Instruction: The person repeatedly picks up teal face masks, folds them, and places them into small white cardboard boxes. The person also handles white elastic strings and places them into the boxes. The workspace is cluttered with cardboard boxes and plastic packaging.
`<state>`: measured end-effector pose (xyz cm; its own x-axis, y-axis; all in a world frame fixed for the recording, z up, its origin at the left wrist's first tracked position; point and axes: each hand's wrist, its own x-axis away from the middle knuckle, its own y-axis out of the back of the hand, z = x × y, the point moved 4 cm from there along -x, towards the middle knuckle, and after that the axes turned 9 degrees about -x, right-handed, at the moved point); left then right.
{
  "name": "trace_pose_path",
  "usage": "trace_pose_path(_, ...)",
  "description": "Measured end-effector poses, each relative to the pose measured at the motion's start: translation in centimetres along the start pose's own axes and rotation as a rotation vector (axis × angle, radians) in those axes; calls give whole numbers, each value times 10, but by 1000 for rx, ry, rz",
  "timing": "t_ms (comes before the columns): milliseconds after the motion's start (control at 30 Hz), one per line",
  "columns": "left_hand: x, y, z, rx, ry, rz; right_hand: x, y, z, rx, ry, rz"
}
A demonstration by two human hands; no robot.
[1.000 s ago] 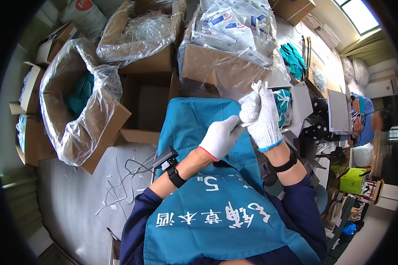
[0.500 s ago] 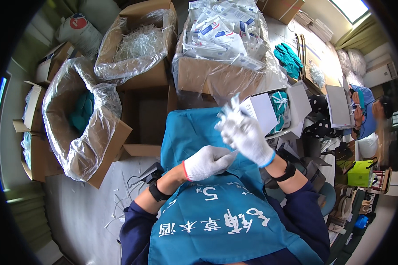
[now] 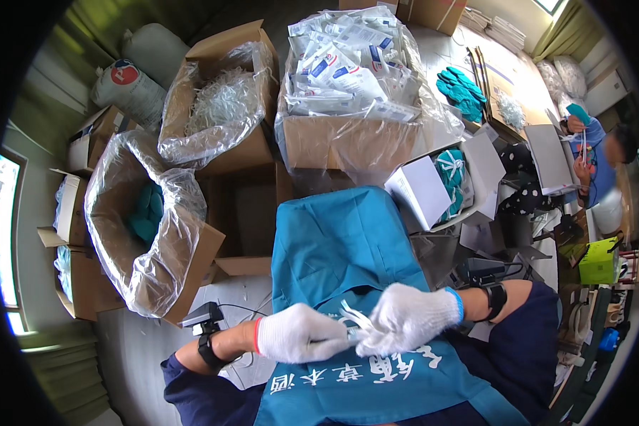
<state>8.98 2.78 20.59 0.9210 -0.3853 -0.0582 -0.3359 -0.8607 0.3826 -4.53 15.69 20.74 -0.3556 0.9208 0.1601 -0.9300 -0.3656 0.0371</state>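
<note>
Both of my hands wear white knitted gloves and meet low in front of the blue apron (image 3: pixel 334 234). My right hand (image 3: pixel 412 319), with a blue cuff edge, is closed round a bunch of white strips (image 3: pixel 355 313) whose loose ends stick out toward the left. My left hand (image 3: pixel 299 334), with a red cuff edge, is closed too, its fingertips pinching at a small pale, shiny piece (image 3: pixel 352 336) between the hands. The fingers and glare partly hide that piece, so I cannot tell its kind.
Ahead, a lined carton (image 3: pixel 348 138) holds white printed packets. To its left are a carton of clear strands (image 3: pixel 224 103) and a plastic-lined box (image 3: pixel 149 284) with teal cloth items. An open white box (image 3: pixel 422 192) holds teal bundles. At far right, another person (image 3: pixel 595 160) holds something teal.
Both hands have come down toward me over the apron. My right hand, with the white strips, has moved from raised to right beside the left. The view has shifted slightly.
</note>
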Motion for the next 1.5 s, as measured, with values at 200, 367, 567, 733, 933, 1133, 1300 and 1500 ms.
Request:
trace_pose_path(200, 16, 6, -17, -20, 44, 44, 16, -11, -12, -88, 143, -3)
trace_pose_path(367, 34, 16, -22, -70, 139, 65, 13, -10, -15, -117, 175, -38)
trace_pose_path(567, 51, 32, -25, -29, 203, 30, 8, -8, -24, -217, 130, -57)
trace_pose_path(733, 59, 44, -27, -67, 189, -64, 4, -2, -29, -222, 96, -42)
trace_pose_path(933, 33, 34, 19, 84, 265, -185, -43, 26, 12, 233, 261, -289)
trace_pose_path(1133, 27, -11, 51, 938, 213, -282, -45, 14, 10, -1096, 98, -218)
trace_pose_path(1300, 15, -8, 44, 379, 205, -141, -45, 15, 11, -434, 203, -47)
trace_pose_path(1500, 8, 7, -2, 365, 161, -96, -18, 10, 26, -596, -147, 159)
